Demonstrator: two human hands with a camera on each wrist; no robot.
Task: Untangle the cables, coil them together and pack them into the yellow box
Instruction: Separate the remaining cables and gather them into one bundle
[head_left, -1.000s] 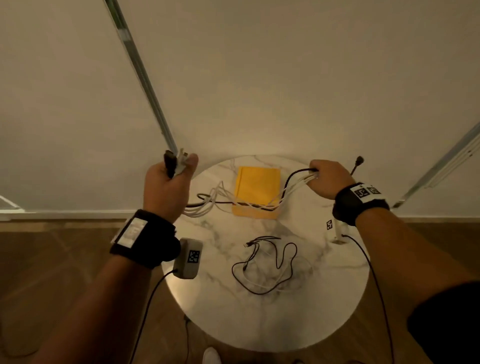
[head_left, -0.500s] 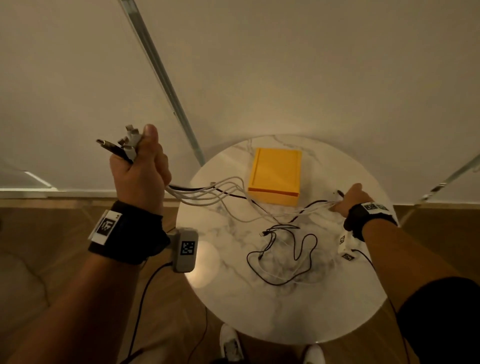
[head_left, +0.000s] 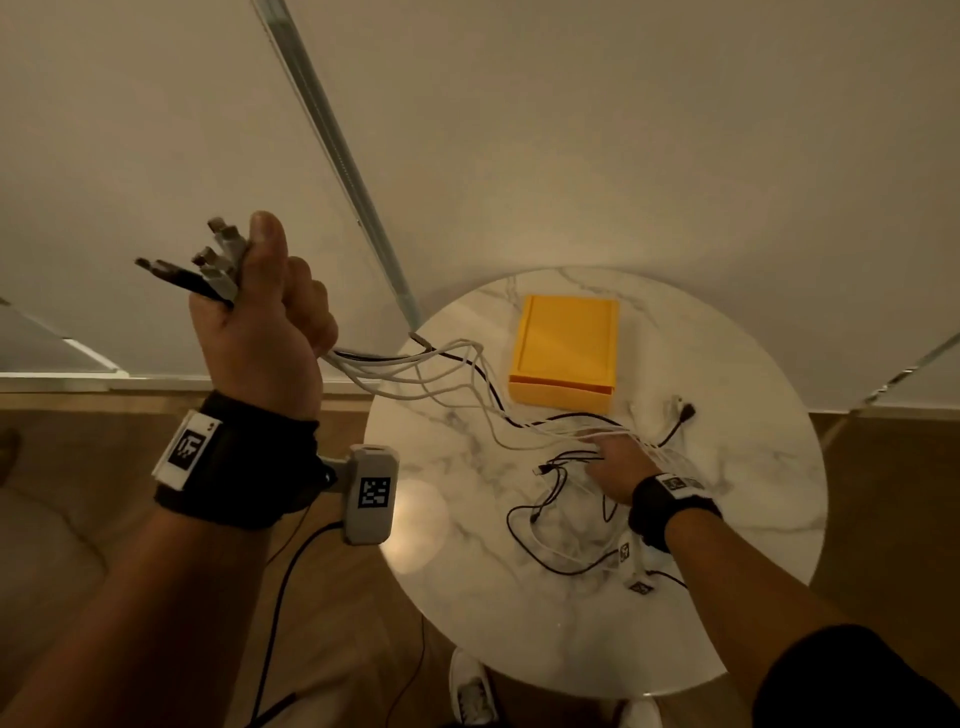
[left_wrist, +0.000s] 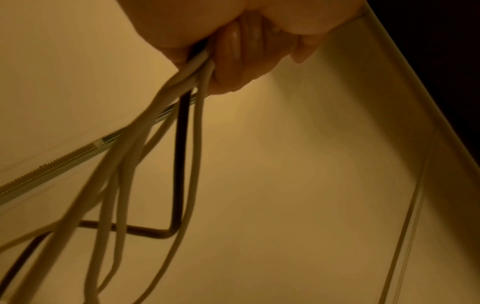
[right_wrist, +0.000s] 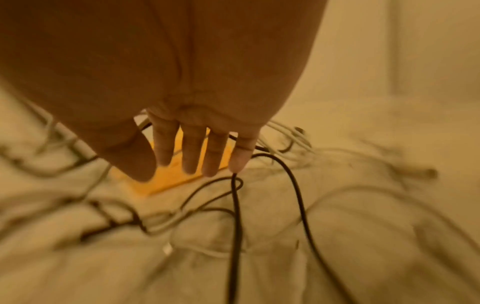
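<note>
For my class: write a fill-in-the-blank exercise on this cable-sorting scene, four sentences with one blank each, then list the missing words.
1. The left hand holds the plug ends of the cable bundle in a closed grip, raised beside the ____ marble table.
2. The box on the table is coloured ____.
3. The right hand reaches over the loose cables with its fingers ____.
4. Most cables in the left hand's bundle are white; one is ____.

Missing words: round; yellow; straight; black
</note>
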